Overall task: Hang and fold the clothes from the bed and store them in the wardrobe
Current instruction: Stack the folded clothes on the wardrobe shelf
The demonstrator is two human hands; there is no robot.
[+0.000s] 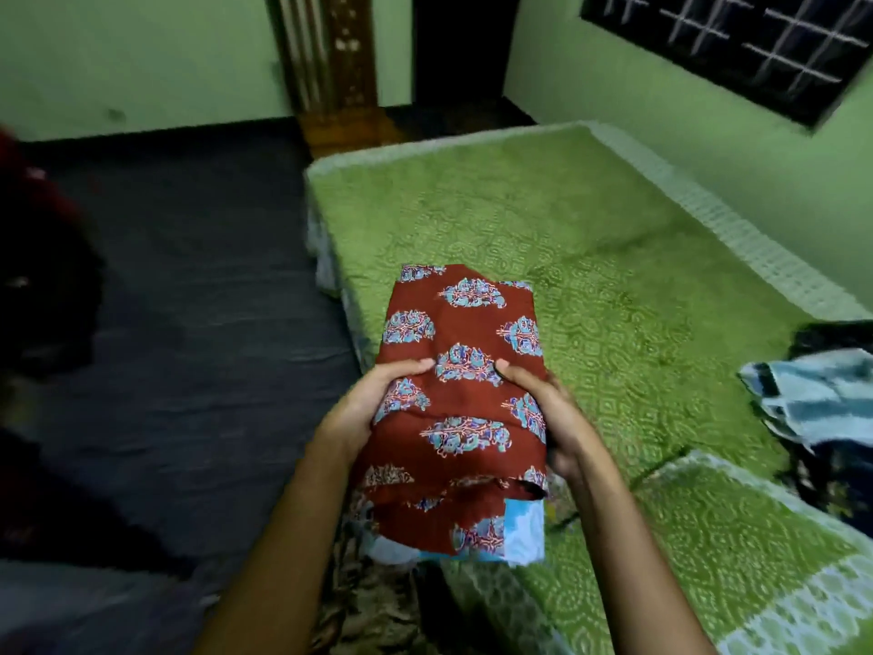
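Note:
A folded red garment [465,333] with blue flower prints is held in front of me, over the near left edge of the bed [590,238]. My left hand [363,408] grips its left side, thumb on top. My right hand [543,413] grips its right side, thumb on top as well. A light blue folded cloth [522,531] shows beneath the red garment at its near end. The wardrobe is not in view.
A heap of light blue and dark clothes [822,404] lies at the bed's right edge. Dark floor [189,276] spreads to the left. A wooden door frame [338,59] and a dark doorway stand at the back. A barred window [737,40] sits top right.

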